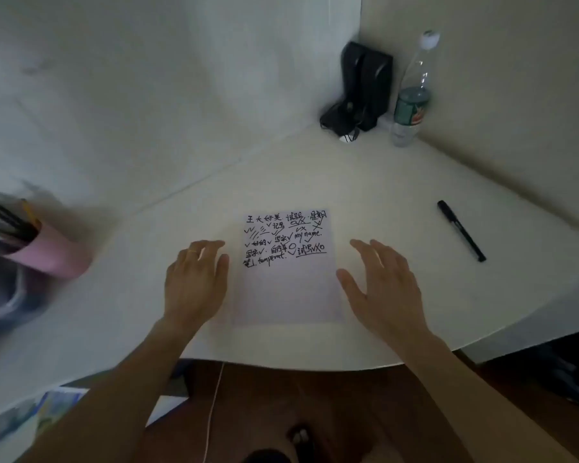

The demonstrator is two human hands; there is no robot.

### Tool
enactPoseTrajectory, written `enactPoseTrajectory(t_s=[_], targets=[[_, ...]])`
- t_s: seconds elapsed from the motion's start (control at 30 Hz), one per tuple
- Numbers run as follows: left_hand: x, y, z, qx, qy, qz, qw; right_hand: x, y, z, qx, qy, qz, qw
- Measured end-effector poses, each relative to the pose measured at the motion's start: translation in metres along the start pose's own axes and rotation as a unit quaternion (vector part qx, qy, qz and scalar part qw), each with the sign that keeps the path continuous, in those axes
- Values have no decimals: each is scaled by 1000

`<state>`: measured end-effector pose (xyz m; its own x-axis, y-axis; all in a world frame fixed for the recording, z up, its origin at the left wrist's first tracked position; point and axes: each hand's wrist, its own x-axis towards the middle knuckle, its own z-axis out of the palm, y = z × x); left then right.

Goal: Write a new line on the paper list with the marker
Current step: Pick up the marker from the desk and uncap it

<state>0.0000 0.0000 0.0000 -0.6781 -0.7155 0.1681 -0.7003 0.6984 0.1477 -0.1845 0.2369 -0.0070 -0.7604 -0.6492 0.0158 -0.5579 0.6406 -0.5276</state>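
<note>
Only "my name", "temperat." legible on paper; marker uncapped?—unclear; both hands' grip wide, empty.

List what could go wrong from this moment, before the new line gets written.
1. The marker lies apart from the paper, off to the right; the right hand is empty and must reach for it, and the marker could roll.
2. Neither the right hand nor the left hand pins the sheet, so it may slide while being written on.
3. Writing crowds the top half; a new line could overlap it.
</note>
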Motion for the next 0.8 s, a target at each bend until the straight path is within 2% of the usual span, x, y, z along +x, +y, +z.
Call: enactPoseTrajectory(t_s=[0.17, 0.37, 0.8], targets=[[-19, -17, 35, -5, 37, 6, 999, -3, 28, 40, -57, 106, -47, 992], [-21, -22, 51, -29, 102, 13, 994, -3, 34, 59, -111, 190, -92, 971], [-28, -24, 48, -59, 97, 21, 993, -13, 21, 35, -90, 90, -33, 991]])
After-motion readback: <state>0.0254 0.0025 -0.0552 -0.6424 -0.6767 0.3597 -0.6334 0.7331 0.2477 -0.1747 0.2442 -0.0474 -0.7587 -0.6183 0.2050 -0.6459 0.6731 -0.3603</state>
